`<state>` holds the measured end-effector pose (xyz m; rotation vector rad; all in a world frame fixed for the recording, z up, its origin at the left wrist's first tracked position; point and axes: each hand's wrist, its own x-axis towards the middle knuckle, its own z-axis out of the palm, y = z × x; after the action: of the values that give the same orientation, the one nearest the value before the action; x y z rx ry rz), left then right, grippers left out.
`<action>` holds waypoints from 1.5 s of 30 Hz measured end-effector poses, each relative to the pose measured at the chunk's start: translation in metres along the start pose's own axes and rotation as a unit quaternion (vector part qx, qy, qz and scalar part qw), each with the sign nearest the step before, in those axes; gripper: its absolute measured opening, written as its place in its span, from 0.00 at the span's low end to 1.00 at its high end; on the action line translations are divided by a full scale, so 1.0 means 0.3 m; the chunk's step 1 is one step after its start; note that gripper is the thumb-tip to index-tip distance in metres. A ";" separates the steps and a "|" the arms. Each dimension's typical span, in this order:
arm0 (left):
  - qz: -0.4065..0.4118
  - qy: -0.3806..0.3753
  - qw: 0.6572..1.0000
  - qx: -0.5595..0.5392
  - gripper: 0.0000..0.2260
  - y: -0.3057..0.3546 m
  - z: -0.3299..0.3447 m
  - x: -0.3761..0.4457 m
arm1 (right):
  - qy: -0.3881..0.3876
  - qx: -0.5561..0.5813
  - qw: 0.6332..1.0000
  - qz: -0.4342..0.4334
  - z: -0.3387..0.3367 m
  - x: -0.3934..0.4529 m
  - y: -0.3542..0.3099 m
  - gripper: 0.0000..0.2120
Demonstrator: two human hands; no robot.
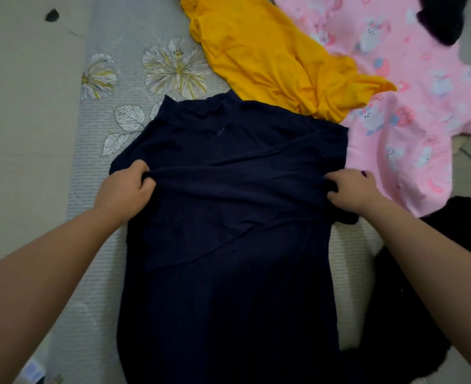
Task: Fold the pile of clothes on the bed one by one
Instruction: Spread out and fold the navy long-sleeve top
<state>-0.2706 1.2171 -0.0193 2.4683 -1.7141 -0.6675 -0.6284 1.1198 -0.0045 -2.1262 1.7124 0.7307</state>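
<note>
A long navy blue garment (228, 245) lies spread lengthwise on the bed, its high collar at the far end. My left hand (125, 191) grips a bunch of its fabric at the left edge, about mid-chest. On the right edge my right hand (352, 189) grips the fabric at the same height. A taut ridge of cloth runs between the two hands. The sleeves look folded in across the body.
A yellow garment (270, 59) lies crumpled beyond the collar. A pink printed garment (411, 101) spreads at the far right, with a dark item (442, 20) on it. Black clothing (411, 314) lies near right. The grey floral bedsheet (134, 87) ends at the left edge.
</note>
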 end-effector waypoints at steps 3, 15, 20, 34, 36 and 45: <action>0.050 -0.016 0.991 0.122 0.08 -0.037 -0.027 0.027 | -0.023 -0.059 0.998 -0.017 -0.037 0.020 -0.005 0.14; -0.005 0.033 0.970 0.239 0.12 -0.073 -0.041 0.063 | 0.082 0.014 0.995 0.064 -0.181 0.112 -0.092 0.16; 0.193 0.138 0.962 0.131 0.16 -0.011 0.014 -0.068 | 0.144 -0.016 0.985 -0.095 -0.056 0.050 -0.172 0.29; 0.285 -0.013 0.929 0.235 0.21 -0.174 0.082 -0.261 | 0.036 -0.086 0.974 -0.205 0.126 -0.061 -0.270 0.27; 0.247 -0.083 0.920 0.293 0.28 -0.226 0.090 -0.269 | 0.014 -0.082 0.976 -0.203 0.151 -0.086 -0.291 0.28; 0.095 -0.211 0.942 0.242 0.30 -0.147 0.047 -0.278 | -0.009 -0.032 0.989 -0.147 0.180 -0.107 -0.349 0.32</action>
<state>-0.2612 1.3119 -0.0190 2.5249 -2.5068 -0.8965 -0.5424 1.1996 -0.0382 -2.3380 1.3399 0.7234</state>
